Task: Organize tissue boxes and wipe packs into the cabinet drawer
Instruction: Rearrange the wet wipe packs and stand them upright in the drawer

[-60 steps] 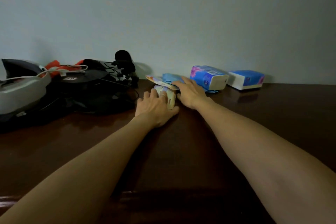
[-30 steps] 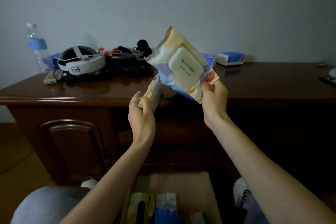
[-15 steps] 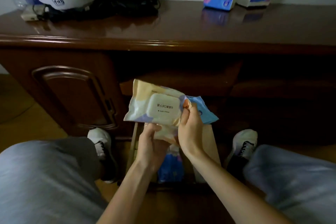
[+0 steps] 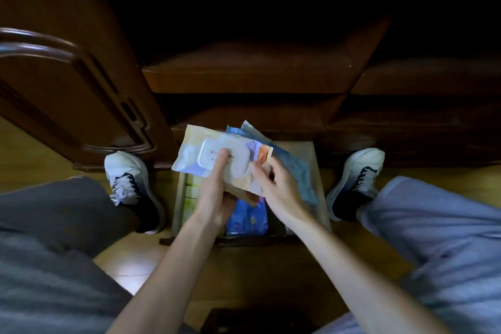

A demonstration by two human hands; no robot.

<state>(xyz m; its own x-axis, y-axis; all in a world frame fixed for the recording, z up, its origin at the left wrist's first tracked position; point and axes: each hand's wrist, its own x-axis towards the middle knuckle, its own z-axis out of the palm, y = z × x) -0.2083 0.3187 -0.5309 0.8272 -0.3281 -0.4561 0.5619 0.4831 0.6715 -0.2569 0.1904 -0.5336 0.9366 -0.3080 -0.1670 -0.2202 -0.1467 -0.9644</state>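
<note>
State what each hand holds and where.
Left hand grips the lidded wipe pack from below, thumb on its lid; right hand pinches its right edge.

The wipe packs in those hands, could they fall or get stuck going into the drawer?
Maybe. The left hand and right hand hold several packs at once: the white-lidded wipe pack on top, the blue pack fanned out behind. One could slip. The open drawer already holds a blue-purple pack, so space looks tight.

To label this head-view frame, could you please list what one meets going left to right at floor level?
Cabinet door → left shoe → left hand → wipe pack → right hand → drawer → right shoe.
</note>
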